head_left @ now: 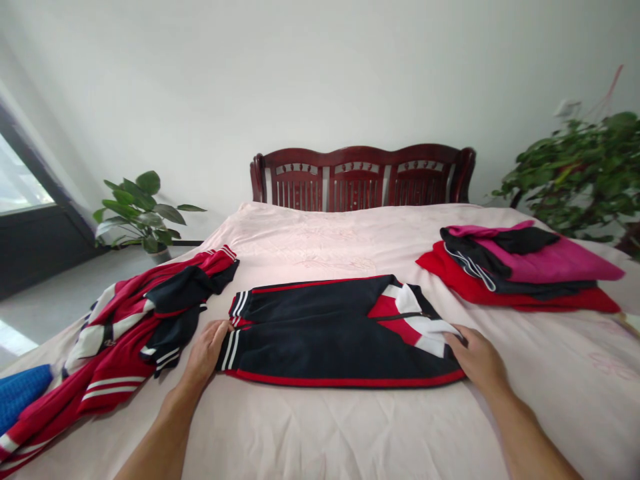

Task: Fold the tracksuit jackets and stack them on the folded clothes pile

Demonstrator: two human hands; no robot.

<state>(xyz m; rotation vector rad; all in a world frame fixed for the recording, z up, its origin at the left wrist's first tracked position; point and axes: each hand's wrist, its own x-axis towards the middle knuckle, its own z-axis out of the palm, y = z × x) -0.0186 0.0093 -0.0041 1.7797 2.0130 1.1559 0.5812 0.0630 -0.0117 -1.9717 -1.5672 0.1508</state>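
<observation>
A navy track jacket [320, 337] with red piping lies folded lengthwise and flat on the bed. Its white-striped cuffs are at the left end; at the right, a red and white part with a zipper shows between the navy sides. My left hand [210, 343] is closed at the cuff end, fingers pinching the edge. At the opposite end my right hand [475, 357] grips the white-and-navy corner of the jacket, its fingertips partly hidden by the cloth.
A loose heap of red, white and navy clothes [120, 333] lies at left, beside a blue item [23, 393]. Folded garments [550, 257] are stacked at right. The pink bedsheet [340, 433] reaches a wooden headboard [360, 177]. Plants [143, 207] flank the bed.
</observation>
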